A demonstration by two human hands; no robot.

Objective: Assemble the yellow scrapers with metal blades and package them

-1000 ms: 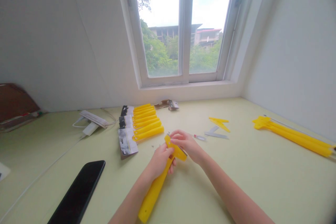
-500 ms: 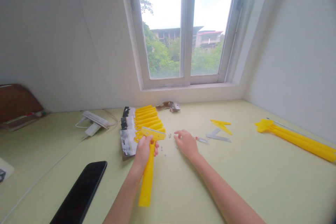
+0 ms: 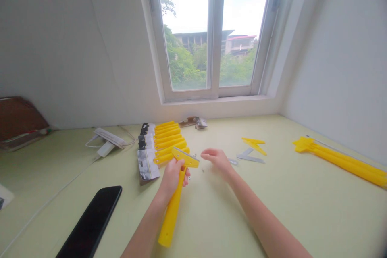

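My left hand [image 3: 173,176] grips a yellow scraper [image 3: 171,221] just below its wide head, thumb on top, with the handle pointing down toward me. A strip of metal shows along the head's far edge. Just right of the head, my right hand [image 3: 218,160] hovers over the table with thumb and fingertips pressed together. Anything between those fingertips is too small to make out. Small metal pieces [image 3: 202,170], perhaps screws or nuts, lie below the right fingertips. Partly hidden behind the right hand is a slim clear-handled tool [image 3: 233,161].
Packaged yellow scrapers [image 3: 169,139] lie in a row at the back. To the right are flat metal blades [image 3: 251,158], yellow strips [image 3: 255,145] and long yellow handles [image 3: 341,159]. A black phone [image 3: 92,221] and a power strip [image 3: 109,138] lie on the left.
The scraper's head has moved right and tilted, its right end lower. My right hand has lifted slightly and its fingers have closed together, uncovering a small metal piece.
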